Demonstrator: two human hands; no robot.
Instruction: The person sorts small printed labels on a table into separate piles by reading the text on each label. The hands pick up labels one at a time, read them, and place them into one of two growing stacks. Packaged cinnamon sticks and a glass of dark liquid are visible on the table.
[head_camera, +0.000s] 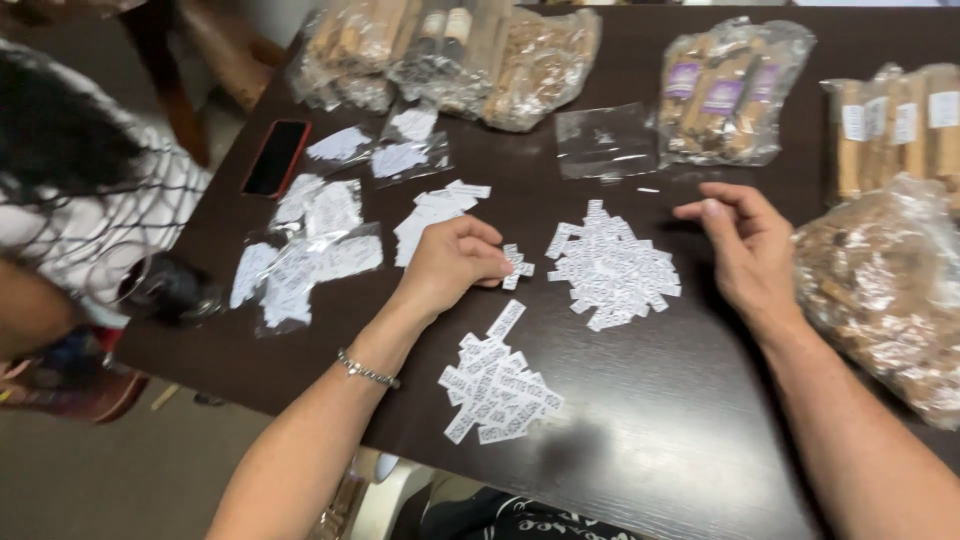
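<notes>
Head view looks down on the left hand (455, 262), curled loosely with its fingertips pinched on a few small white paper slips (516, 266), as if picking them off one at a time. A thin bracelet (367, 371) sits on that wrist. The right hand (748, 250) hovers open just beside the middle heap of slips (612, 264), fingers slightly bent and holding nothing, resting near the edge of the pile. A nearer heap of slips (497, 385) lies close to the body, apart from the middle one, which looks like sorting into separate lots.

Further out on the dark wooden surface (680, 420) lie clear plastic sleeves (300, 262) with more white slips inside, an empty clear bag (606, 141), and a dark phone (277, 157) with a red edge. Bags of tan sticks (725, 92) line the far side, and a bag of brownish chips (885, 290) sits just beyond the right forearm. Another person in a patterned white top (95, 210) is at the left edge of the surface; pale floor shows below.
</notes>
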